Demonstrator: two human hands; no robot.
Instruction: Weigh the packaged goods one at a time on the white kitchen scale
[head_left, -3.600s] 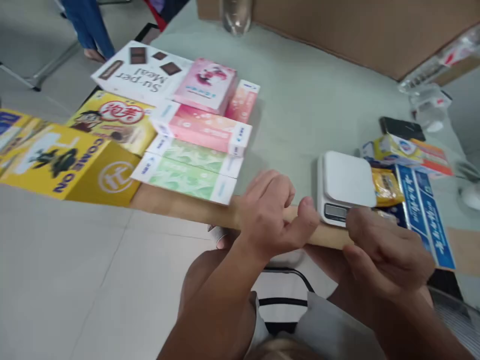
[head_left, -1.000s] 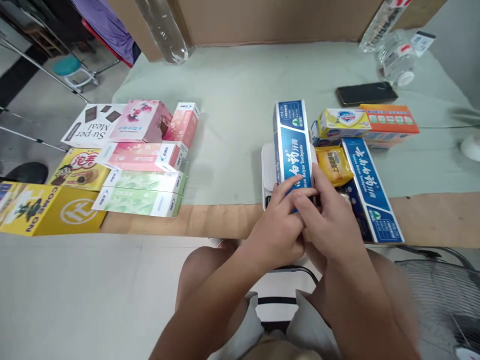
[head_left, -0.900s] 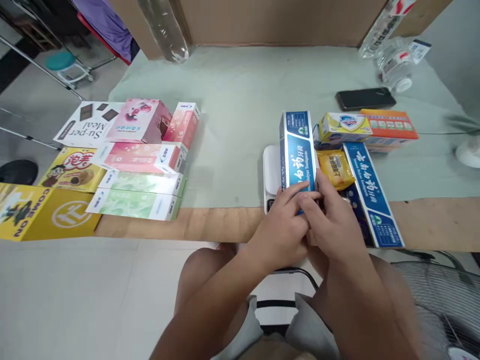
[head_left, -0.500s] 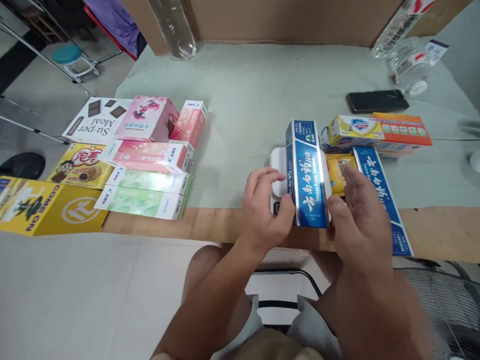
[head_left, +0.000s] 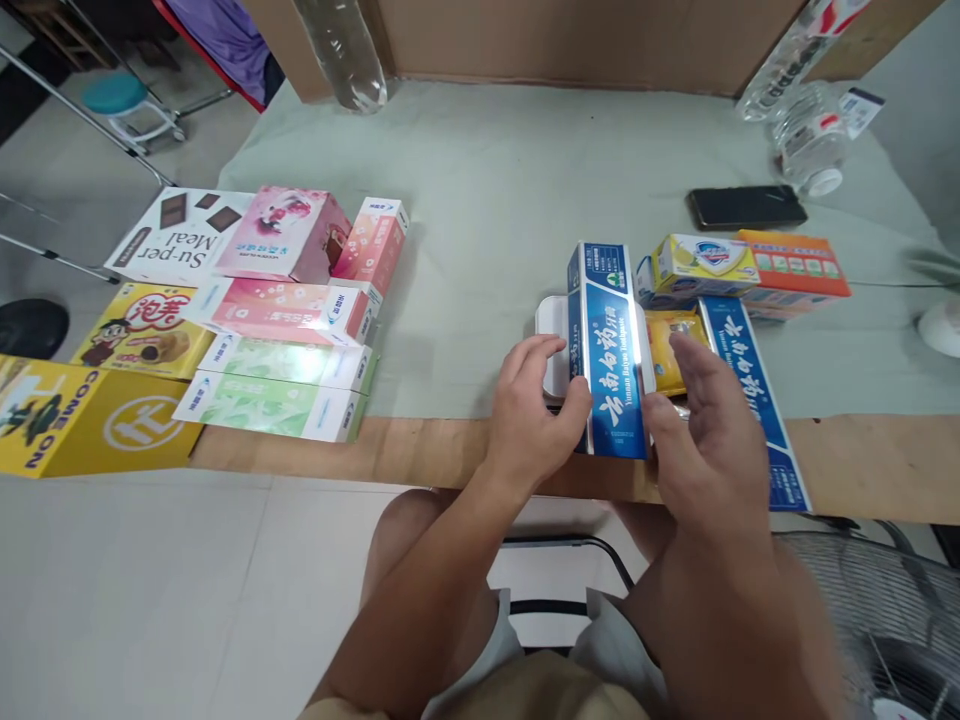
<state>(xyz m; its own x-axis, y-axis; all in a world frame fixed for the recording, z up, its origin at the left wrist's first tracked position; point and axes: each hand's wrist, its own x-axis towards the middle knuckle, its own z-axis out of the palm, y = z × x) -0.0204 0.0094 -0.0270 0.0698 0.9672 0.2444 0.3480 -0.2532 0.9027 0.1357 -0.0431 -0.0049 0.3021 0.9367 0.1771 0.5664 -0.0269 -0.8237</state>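
The long blue toothpaste box (head_left: 611, 350), white lettering facing up, lies flat on the white scale (head_left: 550, 322).

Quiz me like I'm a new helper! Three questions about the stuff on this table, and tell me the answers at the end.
1. What lies on the white scale, between the left hand and the right hand?
A) a bottle
B) a toothpaste box
C) a pink box

2. True or false: the teal stool stands on the table.

3. Fill in: farther from the person than the yellow soap box lies a black ____.

Key: 1 B; 2 false; 3 phone
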